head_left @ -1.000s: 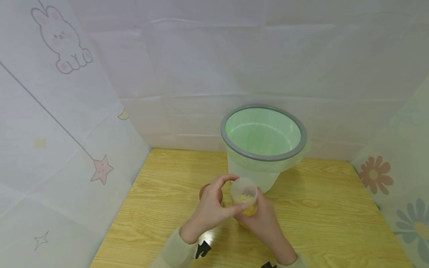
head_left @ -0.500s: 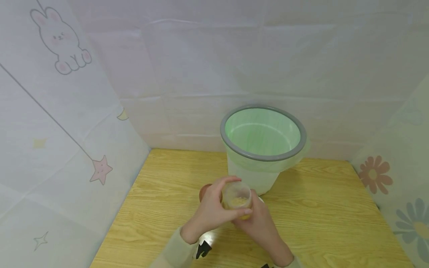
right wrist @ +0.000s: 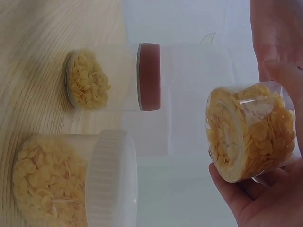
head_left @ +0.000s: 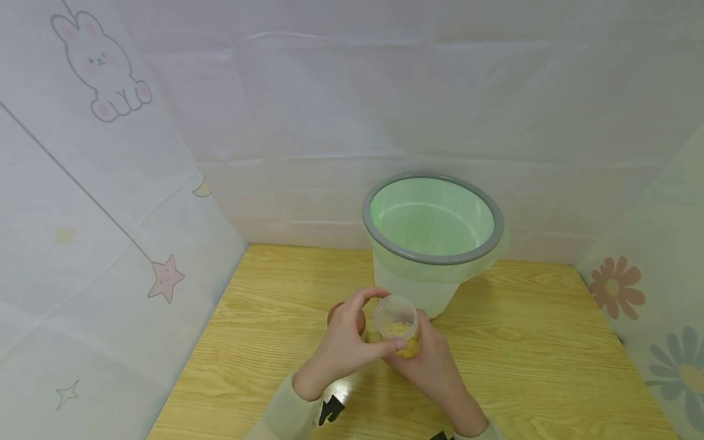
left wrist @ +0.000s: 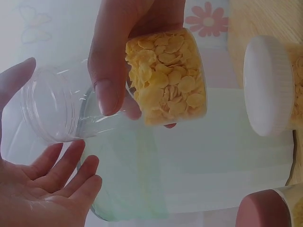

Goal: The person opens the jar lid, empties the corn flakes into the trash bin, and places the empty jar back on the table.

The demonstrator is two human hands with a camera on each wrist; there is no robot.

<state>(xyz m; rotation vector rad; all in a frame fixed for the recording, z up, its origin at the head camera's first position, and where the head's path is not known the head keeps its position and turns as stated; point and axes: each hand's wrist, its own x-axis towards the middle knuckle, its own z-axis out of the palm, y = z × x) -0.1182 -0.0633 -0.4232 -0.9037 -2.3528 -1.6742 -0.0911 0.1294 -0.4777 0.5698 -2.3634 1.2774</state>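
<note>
A clear, lidless plastic jar (head_left: pixel 395 310) of cornflakes is held up over the table, its mouth tilted up. My right hand (head_left: pixel 436 362) grips it around the body, thumb across the side in the left wrist view. Around its rim my left hand (head_left: pixel 348 343) spans thumb and fingertips, both at the threaded neck. Seen from the left wrist, cornflakes (left wrist: pixel 168 78) gather toward the jar's base, and the part near the mouth holds none. The right wrist view shows the jar's flake-filled base (right wrist: pixel 225 135).
Behind the hands stands a pale bin with a grey rim (head_left: pixel 431 259) and a green liner. A jar with a reddish-brown lid (right wrist: pixel 150 78) and one with a white lid (right wrist: pixel 113 182), both containing flakes, stand on the wooden table (head_left: pixel 286 275). Printed sheets enclose it.
The jar shifted left and toward me, then came partly back right, its mouth tilting as both hands kept hold. The right hand moved with it; the bin stayed put.
</note>
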